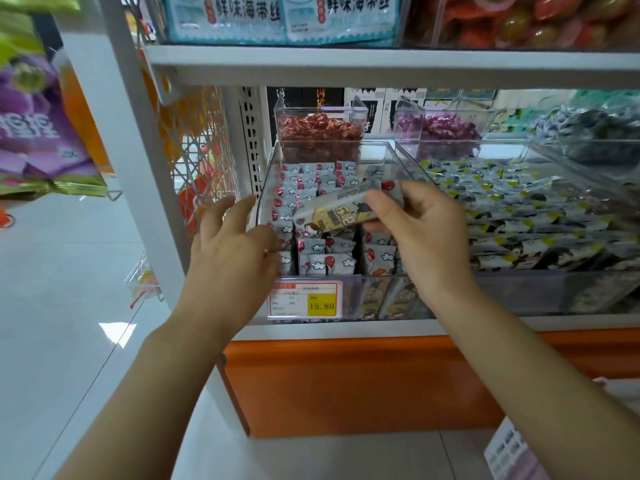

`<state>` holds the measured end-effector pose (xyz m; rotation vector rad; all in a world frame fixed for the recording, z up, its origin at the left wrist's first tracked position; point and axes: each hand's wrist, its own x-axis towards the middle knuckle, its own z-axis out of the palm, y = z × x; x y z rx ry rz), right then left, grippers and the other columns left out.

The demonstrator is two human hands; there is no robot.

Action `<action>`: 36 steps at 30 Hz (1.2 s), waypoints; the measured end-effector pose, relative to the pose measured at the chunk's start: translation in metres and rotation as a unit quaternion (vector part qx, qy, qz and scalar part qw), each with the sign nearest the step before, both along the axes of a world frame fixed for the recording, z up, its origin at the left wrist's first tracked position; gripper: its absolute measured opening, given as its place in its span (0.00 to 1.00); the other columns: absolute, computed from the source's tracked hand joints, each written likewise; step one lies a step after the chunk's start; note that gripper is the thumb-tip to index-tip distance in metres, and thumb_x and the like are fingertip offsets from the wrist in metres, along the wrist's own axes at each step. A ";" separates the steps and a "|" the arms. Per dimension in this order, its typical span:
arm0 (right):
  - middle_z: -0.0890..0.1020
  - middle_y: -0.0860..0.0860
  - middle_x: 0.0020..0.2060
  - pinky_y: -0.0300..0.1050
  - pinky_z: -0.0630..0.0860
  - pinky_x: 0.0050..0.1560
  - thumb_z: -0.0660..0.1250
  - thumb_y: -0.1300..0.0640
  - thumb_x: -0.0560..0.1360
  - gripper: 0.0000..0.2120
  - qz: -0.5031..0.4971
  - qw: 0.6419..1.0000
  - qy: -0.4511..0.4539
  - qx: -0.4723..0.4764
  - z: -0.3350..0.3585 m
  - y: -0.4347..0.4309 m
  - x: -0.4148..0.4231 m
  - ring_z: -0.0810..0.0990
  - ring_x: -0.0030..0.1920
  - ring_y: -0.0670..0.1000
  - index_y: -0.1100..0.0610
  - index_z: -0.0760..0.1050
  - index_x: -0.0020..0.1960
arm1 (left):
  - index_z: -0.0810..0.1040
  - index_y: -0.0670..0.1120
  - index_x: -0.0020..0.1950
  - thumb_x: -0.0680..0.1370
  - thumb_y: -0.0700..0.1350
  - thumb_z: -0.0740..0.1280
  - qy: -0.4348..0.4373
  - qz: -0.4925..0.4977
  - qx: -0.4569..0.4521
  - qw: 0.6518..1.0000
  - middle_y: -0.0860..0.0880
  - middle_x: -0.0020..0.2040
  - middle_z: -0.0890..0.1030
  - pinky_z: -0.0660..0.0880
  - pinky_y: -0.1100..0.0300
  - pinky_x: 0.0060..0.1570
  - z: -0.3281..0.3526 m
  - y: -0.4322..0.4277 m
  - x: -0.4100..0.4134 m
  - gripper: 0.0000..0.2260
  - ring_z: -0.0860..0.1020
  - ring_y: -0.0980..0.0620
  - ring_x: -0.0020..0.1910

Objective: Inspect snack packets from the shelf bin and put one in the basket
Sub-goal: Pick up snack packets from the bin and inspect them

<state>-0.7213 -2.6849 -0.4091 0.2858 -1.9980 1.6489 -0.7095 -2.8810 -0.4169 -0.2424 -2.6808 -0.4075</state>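
A clear plastic shelf bin [273, 157] holds rows of small grey snack packets [322, 261] printed with red balloons and white clouds. My right hand [419, 233] pinches one grey and yellow snack packet [337, 211] and holds it tilted above the bin. My left hand [232, 244] hovers at the bin's left front corner with its fingers spread and relaxed, holding nothing. At the bottom right corner a pink-and-white edge [509, 452] shows, possibly the basket; I cannot tell.
A yellow price tag [306, 299] reading 15.80 sits on the bin's front. A second clear bin [519, 206] of grey-yellow packets lies to the right. Small tubs of red [320, 129] and purple sweets [446, 128] stand behind. An orange shelf base [346, 382] is below.
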 end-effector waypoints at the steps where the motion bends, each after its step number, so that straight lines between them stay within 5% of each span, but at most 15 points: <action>1: 0.83 0.54 0.40 0.49 0.82 0.43 0.67 0.59 0.75 0.02 0.004 1.000 0.003 0.008 0.003 -0.004 -0.001 0.83 0.40 0.49 0.57 0.79 0.45 | 0.82 0.45 0.49 0.74 0.42 0.69 -0.001 -0.002 0.012 1.000 0.44 0.73 0.65 0.57 0.42 0.67 0.001 -0.001 0.000 0.05 0.53 0.41 0.73; 5: 0.82 0.55 0.39 0.52 0.77 0.44 0.70 0.55 0.73 0.09 -0.001 0.989 0.014 0.144 0.016 -0.026 -0.013 0.80 0.40 0.53 0.62 0.79 0.45 | 0.82 0.47 0.42 0.71 0.42 0.72 -0.002 -0.023 0.036 0.999 0.45 0.71 0.67 0.57 0.43 0.67 0.003 -0.004 0.003 0.02 0.54 0.42 0.73; 8: 0.75 0.52 0.32 0.33 0.67 0.34 0.72 0.53 0.71 0.13 0.025 0.963 0.026 0.268 0.022 -0.044 -0.021 0.71 0.32 0.46 0.63 0.75 0.38 | 0.82 0.46 0.40 0.71 0.41 0.73 0.022 -0.038 0.037 0.998 0.45 0.69 0.70 0.56 0.47 0.66 0.004 -0.006 0.006 0.01 0.58 0.41 0.71; 10: 0.72 0.50 0.34 0.31 0.63 0.33 0.73 0.54 0.69 0.13 0.035 0.945 0.030 0.323 0.022 -0.057 -0.026 0.67 0.33 0.44 0.62 0.74 0.38 | 0.82 0.46 0.39 0.70 0.40 0.73 0.037 -0.049 0.039 0.997 0.44 0.67 0.72 0.57 0.49 0.64 0.004 -0.007 0.006 0.01 0.60 0.40 0.70; 14: 0.77 0.55 0.40 0.47 0.69 0.37 0.72 0.52 0.71 0.14 0.017 0.911 0.001 0.412 0.016 -0.072 -0.037 0.74 0.40 0.53 0.63 0.76 0.43 | 0.84 0.47 0.44 0.71 0.42 0.73 0.027 -0.058 0.047 0.997 0.45 0.68 0.71 0.53 0.56 0.64 0.004 -0.009 0.006 0.04 0.60 0.41 0.69; 17: 0.80 0.54 0.38 0.50 0.73 0.42 0.68 0.53 0.73 0.10 0.046 0.883 0.001 0.468 0.009 -0.070 -0.040 0.73 0.44 0.53 0.60 0.81 0.43 | 0.83 0.49 0.45 0.71 0.42 0.72 0.034 -0.053 0.086 0.994 0.47 0.67 0.71 0.52 0.63 0.60 0.007 -0.013 0.004 0.04 0.62 0.43 0.69; 20: 0.75 0.46 0.35 0.46 0.64 0.43 0.63 0.50 0.77 0.11 0.083 0.826 -0.011 0.557 0.009 -0.067 -0.042 0.64 0.48 0.50 0.52 0.83 0.47 | 0.81 0.49 0.44 0.71 0.40 0.70 0.051 -0.042 0.102 0.993 0.47 0.66 0.72 0.50 0.69 0.55 0.008 -0.017 0.003 0.05 0.64 0.44 0.68; 22: 0.78 0.50 0.38 0.46 0.64 0.44 0.62 0.51 0.77 0.13 0.096 0.819 -0.038 0.565 0.015 -0.065 -0.048 0.63 0.48 0.49 0.55 0.83 0.44 | 0.81 0.47 0.46 0.71 0.37 0.68 0.061 -0.039 0.103 0.992 0.47 0.65 0.72 0.50 0.71 0.54 0.008 -0.017 0.002 0.07 0.65 0.45 0.68; 26: 0.81 0.64 0.45 0.45 0.75 0.49 0.63 0.58 0.74 0.13 0.077 0.887 -0.074 0.450 0.026 -0.065 -0.061 0.78 0.46 0.61 0.68 0.80 0.44 | 0.80 0.47 0.47 0.71 0.33 0.64 0.072 -0.033 0.119 0.990 0.46 0.64 0.72 0.51 0.71 0.53 0.010 -0.016 0.001 0.11 0.65 0.45 0.67; 28: 0.83 0.62 0.45 0.40 0.75 0.54 0.64 0.61 0.74 0.10 0.058 0.900 -0.055 0.429 0.029 -0.065 -0.064 0.80 0.46 0.60 0.66 0.81 0.45 | 0.79 0.47 0.48 0.71 0.32 0.63 0.073 -0.032 0.119 0.990 0.46 0.65 0.72 0.51 0.71 0.52 0.010 -0.016 0.000 0.12 0.65 0.46 0.67; 30: 0.83 0.51 0.43 0.49 0.72 0.62 0.67 0.58 0.73 0.07 0.054 0.887 -0.043 0.456 0.028 -0.067 -0.068 0.78 0.50 0.53 0.59 0.83 0.44 | 0.79 0.47 0.49 0.71 0.31 0.62 0.072 -0.031 0.115 0.990 0.46 0.64 0.72 0.51 0.72 0.51 0.010 -0.015 0.000 0.14 0.65 0.46 0.67; 34: 0.76 0.48 0.44 0.53 0.72 0.55 0.73 0.48 0.69 0.07 0.041 0.827 -0.048 0.558 0.022 -0.077 -0.074 0.68 0.58 0.52 0.50 0.82 0.43 | 0.78 0.46 0.50 0.71 0.32 0.61 0.068 -0.021 0.126 0.989 0.47 0.64 0.72 0.52 0.71 0.51 0.011 -0.016 0.001 0.14 0.65 0.46 0.67; 36: 0.75 0.46 0.40 0.48 0.72 0.51 0.73 0.52 0.70 0.04 0.056 0.853 -0.026 0.518 0.021 -0.077 -0.074 0.71 0.53 0.49 0.52 0.81 0.41 | 0.78 0.46 0.52 0.72 0.32 0.61 0.068 -0.019 0.138 0.988 0.47 0.64 0.72 0.54 0.70 0.51 0.011 -0.015 0.002 0.14 0.65 0.47 0.66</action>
